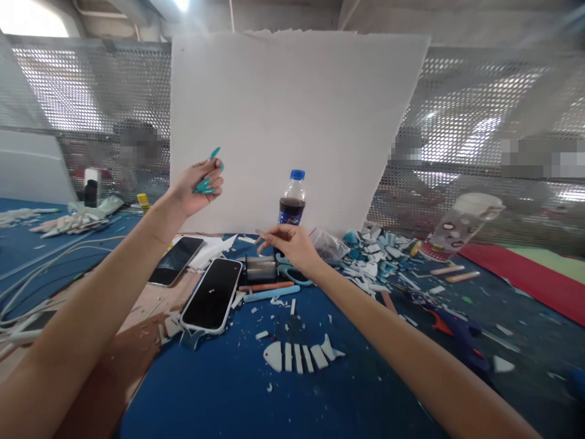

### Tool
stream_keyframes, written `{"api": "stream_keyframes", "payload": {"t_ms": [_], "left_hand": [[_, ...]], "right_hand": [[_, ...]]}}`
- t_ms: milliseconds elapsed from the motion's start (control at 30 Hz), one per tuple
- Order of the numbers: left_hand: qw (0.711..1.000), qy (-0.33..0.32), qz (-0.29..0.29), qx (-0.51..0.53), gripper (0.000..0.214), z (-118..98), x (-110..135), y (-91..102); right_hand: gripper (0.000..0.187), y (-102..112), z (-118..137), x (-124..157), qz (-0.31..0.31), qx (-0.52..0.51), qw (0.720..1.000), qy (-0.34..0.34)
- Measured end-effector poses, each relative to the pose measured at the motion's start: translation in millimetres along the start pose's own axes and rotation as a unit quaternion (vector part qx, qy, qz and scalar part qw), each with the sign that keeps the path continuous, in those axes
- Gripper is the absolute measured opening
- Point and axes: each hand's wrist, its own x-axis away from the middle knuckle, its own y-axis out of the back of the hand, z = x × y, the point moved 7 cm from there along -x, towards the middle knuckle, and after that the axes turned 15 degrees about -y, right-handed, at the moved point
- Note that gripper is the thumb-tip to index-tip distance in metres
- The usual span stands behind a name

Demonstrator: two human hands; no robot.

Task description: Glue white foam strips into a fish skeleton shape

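Observation:
My left hand [203,180], with long teal nails, is raised before the white board. Its fingers curl in and the thumb is close to the index finger; anything pinched there is too small to make out. Lower and further right, my right hand [287,239] hovers in front of a cola bottle [292,201] with a blue cap. Its fingers reach leftward with a gap between the tips, and I see nothing in them. Beneath it are light-blue scissors [292,275] and a grey box [261,268]. On the blue mat lies a white fish [301,356] in separate segments.
Two phones [212,296] [177,261] lie at left, near orange and light-blue pens [272,294]. A pile of white and teal scraps [377,253], a tumbler [457,225], red paper [525,277] and a dark-blue glue gun [464,338] are at right. A white board [292,110] stands behind.

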Motion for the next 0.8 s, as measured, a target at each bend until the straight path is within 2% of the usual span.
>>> {"api": "stream_keyframes", "payload": {"t_ms": [167, 367, 600, 800], "left_hand": [[1.0, 0.0, 0.0, -0.003, 0.046, -5.8, 1.3, -3.7], [0.999, 0.004, 0.014, -0.053, 0.038, -1.9, 2.9, -5.3], [0.991, 0.008, 0.06, -0.118, 0.033, 4.2, 6.1, -10.4], [0.99, -0.001, 0.069, -0.125, 0.033, 1.7, 6.4, -10.7]], "right_hand": [[0.019, 1.0, -2.2, -0.6, 0.002, -0.005, 1.0, -0.006], [0.017, -1.5, 0.7, 1.0, 0.014, -0.026, 1.0, -0.004], [0.012, 2.2, 12.9, 5.4, -0.003, -0.042, 0.999, 0.009], [0.015, 4.8, 25.2, 10.8, -0.006, -0.022, 1.0, 0.019]]}}
